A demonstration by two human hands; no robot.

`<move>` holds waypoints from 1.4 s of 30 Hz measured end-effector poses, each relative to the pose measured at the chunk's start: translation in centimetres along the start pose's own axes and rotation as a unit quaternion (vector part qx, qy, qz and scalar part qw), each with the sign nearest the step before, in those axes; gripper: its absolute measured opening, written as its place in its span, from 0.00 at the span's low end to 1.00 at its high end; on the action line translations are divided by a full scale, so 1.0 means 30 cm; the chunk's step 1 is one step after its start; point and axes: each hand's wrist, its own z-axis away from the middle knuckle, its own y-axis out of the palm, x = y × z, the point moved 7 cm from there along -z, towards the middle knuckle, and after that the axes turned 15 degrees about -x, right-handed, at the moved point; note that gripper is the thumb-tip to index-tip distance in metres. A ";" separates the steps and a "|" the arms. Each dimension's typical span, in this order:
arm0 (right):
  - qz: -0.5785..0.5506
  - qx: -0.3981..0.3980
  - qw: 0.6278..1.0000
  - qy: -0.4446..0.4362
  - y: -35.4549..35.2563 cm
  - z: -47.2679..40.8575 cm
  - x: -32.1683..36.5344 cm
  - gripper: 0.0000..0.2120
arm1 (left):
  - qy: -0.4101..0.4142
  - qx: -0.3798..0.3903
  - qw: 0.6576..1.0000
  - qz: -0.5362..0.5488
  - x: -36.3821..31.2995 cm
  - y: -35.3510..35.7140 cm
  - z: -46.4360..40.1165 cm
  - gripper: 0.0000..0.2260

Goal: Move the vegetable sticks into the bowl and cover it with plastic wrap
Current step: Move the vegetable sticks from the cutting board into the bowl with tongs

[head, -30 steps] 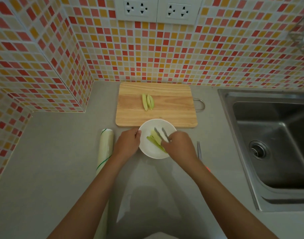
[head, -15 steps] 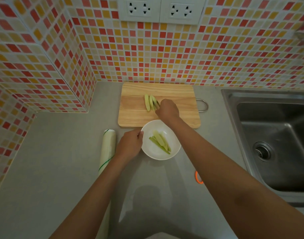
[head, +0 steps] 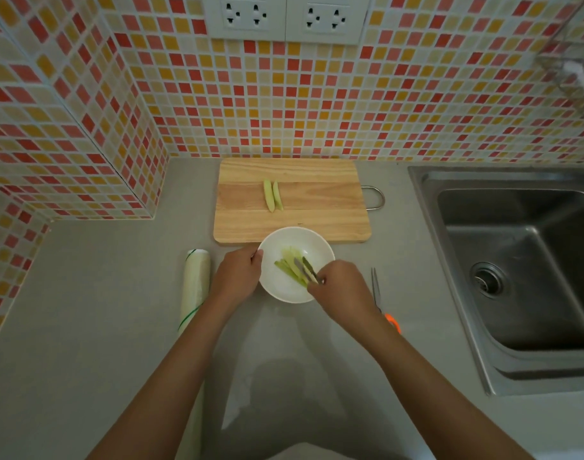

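Note:
A white bowl (head: 317, 242) stands on the grey counter just in front of a wooden cutting board (head: 317, 214). Several pale green vegetable sticks (head: 288, 264) lie in the bowl. Two more sticks (head: 272, 196) lie side by side on the board. My left hand (head: 237, 277) grips the bowl's left rim. My right hand (head: 342, 287) is at the bowl's right edge and holds thin grey tongs (head: 304, 268), whose tips are over the sticks in the bowl. A roll of plastic wrap (head: 194, 287) lies left of my left hand.
Scissors (head: 376, 290) with an orange handle lie on the counter right of the bowl, partly under my right arm. A steel sink (head: 516, 260) fills the right side. Tiled walls close the back and the left corner.
My right hand reached to the board, then came back to the bowl. Three sticks lay on the board before; two lie there now, and the bowl holds more. My left hand stayed on the bowl.

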 end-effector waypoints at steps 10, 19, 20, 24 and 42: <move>0.004 -0.072 0.997 -0.028 -0.025 -0.300 0.169 0.19 | 0.001 -0.001 1.000 -0.003 0.001 0.001 0.001 0.15; 0.056 -0.023 0.998 -0.027 0.098 -0.441 0.220 0.13 | -0.015 0.005 1.000 0.016 0.015 0.002 0.007 0.15; 0.052 -0.023 0.998 -0.026 0.097 -0.443 0.220 0.13 | -0.015 0.003 1.000 0.018 0.018 0.002 0.007 0.15; 0.017 -0.039 0.999 -0.027 0.050 -0.405 0.190 0.17 | -0.012 0.005 1.000 0.028 0.013 -0.001 0.009 0.14; -0.005 -0.057 0.998 0.004 -0.082 -0.101 0.046 0.16 | -0.027 -0.004 0.997 0.076 0.023 0.004 0.009 0.14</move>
